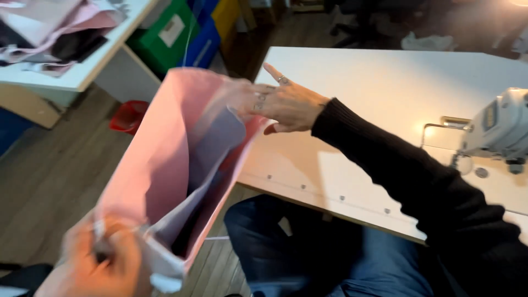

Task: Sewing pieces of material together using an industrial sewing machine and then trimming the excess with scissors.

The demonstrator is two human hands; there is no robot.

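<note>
Two hands on one pink fabric piece point(165, 165), stretched in air left of desk point(385, 82), off its near-left edge. Right hand point(286, 103) at far end, fingers spread, thumb pinching cloth edge, black sleeve point(418, 176) reaching across desk. Left hand point(102, 258) near, blurred, closed on near corner. Risk, as judged: light pinch slipping, cloth sagging toward floor point(55, 176). Sewing machine point(498, 129) far right, well apart.

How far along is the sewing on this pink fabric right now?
Done: nothing sewn that shows. In hand: the pink fabric is held up off the table, left hand gripping its near end, right hand at its far end. Left: the sewing machine sits apart to the right, with no cloth under it.
</note>
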